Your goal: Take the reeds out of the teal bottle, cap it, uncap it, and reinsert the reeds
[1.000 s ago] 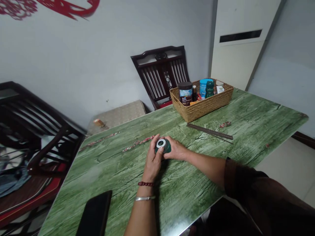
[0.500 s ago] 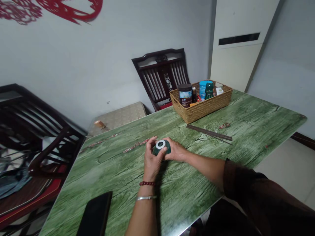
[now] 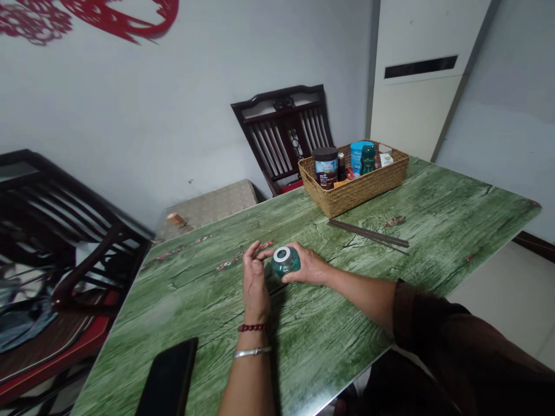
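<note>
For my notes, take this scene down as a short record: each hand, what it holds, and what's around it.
Right hand: cups a small teal glass jar with a silver-ringed top
Left hand: open, raised beside the jar, with a red bead bracelet and a silver bangle on the wrist
Surface: green wood-grain table
Nearby: black phone at the near edge; dark chopsticks beyond the hands
Farther: wicker basket holding jars and bottles
</note>
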{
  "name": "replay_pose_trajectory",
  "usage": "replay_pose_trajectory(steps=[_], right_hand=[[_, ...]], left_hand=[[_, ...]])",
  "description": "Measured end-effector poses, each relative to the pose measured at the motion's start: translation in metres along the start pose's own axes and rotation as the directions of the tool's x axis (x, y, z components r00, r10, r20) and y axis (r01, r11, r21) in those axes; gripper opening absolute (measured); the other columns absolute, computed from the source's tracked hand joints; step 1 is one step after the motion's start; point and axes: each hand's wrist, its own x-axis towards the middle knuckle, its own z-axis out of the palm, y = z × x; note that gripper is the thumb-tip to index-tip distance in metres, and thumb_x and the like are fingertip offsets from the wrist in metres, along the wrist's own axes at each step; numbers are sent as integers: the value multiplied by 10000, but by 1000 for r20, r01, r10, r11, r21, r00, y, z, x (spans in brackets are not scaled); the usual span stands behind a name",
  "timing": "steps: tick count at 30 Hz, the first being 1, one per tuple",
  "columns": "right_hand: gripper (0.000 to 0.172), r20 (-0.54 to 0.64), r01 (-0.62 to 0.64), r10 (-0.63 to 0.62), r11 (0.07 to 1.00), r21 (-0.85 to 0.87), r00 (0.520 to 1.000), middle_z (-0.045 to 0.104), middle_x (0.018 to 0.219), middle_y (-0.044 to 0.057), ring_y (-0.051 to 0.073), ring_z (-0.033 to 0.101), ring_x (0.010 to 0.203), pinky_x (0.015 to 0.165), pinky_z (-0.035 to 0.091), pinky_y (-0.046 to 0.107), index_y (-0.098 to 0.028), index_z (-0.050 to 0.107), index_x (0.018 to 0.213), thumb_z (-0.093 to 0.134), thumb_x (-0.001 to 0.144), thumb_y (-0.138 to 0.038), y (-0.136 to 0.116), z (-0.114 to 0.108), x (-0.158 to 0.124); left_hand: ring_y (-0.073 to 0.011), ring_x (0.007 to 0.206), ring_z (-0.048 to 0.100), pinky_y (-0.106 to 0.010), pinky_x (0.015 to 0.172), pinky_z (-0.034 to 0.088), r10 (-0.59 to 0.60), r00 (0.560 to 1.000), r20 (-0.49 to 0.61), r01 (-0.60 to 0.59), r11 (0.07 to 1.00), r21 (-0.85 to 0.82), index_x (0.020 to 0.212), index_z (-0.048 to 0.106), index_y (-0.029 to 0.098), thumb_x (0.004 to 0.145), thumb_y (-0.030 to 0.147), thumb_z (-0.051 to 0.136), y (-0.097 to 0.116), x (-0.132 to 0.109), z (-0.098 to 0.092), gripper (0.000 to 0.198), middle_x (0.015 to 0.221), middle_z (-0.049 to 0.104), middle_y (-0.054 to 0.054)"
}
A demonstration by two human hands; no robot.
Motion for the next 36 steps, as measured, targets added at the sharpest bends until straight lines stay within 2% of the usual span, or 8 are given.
replay_pose_trajectory(steps=[3, 9, 15, 21, 24, 28, 32, 36], right_hand=[[833, -4, -16, 16, 1000, -6, 1000, 671, 1157, 65, 257, 649, 1059, 866, 490, 360, -226, 478, 1300, 889, 587, -356, 0, 0, 0], [825, -9, 21, -21, 1000, 20, 1000, 673, 1158, 79, 259, 653, 1056, 868, 496, 364, -200, 488, 1300, 884, 594, -356, 2, 0, 0], [841, -5, -14, 14, 1000, -2, 1000, 676, 1150, 82, 267, 651, 1060, 864, 496, 369, -204, 487, 1306, 888, 587, -375, 0, 0, 0], [833, 0, -27, 27, 1000, -11, 1000, 674, 1149, 71, 264, 648, 1061, 865, 491, 366, -217, 482, 1306, 887, 589, -340, -3, -1, 0], [814, -4, -9, 9, 1000, 9, 1000, 674, 1158, 69, 258, 648, 1063, 863, 491, 358, -215, 492, 1289, 886, 586, -332, -3, -2, -1], [817, -16, -16, 16, 1000, 5, 1000, 681, 1128, 48, 248, 657, 1034, 849, 493, 346, -234, 488, 1293, 881, 584, -334, -1, 0, 0], [781, -16, 9, -9, 1000, 16, 1000, 687, 1121, 46, 242, 662, 1022, 842, 495, 335, -236, 492, 1284, 866, 607, -341, 2, 1, 0], [792, -9, 22, -21, 999, 41, 1000, 683, 1154, 63, 248, 660, 1043, 847, 499, 336, -226, 487, 1286, 869, 608, -371, 2, 1, 0]], left_hand=[[-241, 1243, 580, -427, 1064, 439, 22, 999, -32, -23, 1000, -8, 1384, 491, 304, 898, 690, 457, -4, 1, -2, 621, 1251, 629, -94], [-231, 1264, 568, -429, 1136, 356, -11, 993, 117, 16, 999, -45, 1485, 395, 267, 937, 654, 407, -5, 0, 0, 671, 1288, 634, -114], [-229, 1299, 542, -427, 1110, 384, -5, 999, -38, 4, 999, -42, 1431, 452, 300, 932, 664, 406, -5, 1, -4, 619, 1301, 614, -100], [-230, 1317, 532, -424, 1133, 363, -32, 993, 117, 39, 997, -63, 1505, 362, 279, 932, 648, 423, -2, -2, 2, 684, 1353, 601, -119], [-227, 1250, 576, -431, 1128, 371, -5, 997, 83, 11, 997, -81, 1463, 418, 265, 940, 632, 422, -3, 0, 1, 639, 1228, 651, -98], [-257, 1350, 497, -442, 1130, 372, 33, 998, 50, -30, 998, -57, 1462, 417, 289, 886, 614, 546, -6, 2, -3, 674, 1340, 584, -115], [-301, 1444, 384, -484, 1148, 345, 12, 990, 141, -10, 1000, -17, 1526, 311, 296, 798, 531, 704, -6, 1, -1, 859, 1512, 449, -148], [-299, 1402, 441, -502, 1171, 302, -3, 975, 221, 0, 1000, 15, 1542, 278, 282, 787, 500, 723, -3, 0, 1, 904, 1437, 531, -151]])
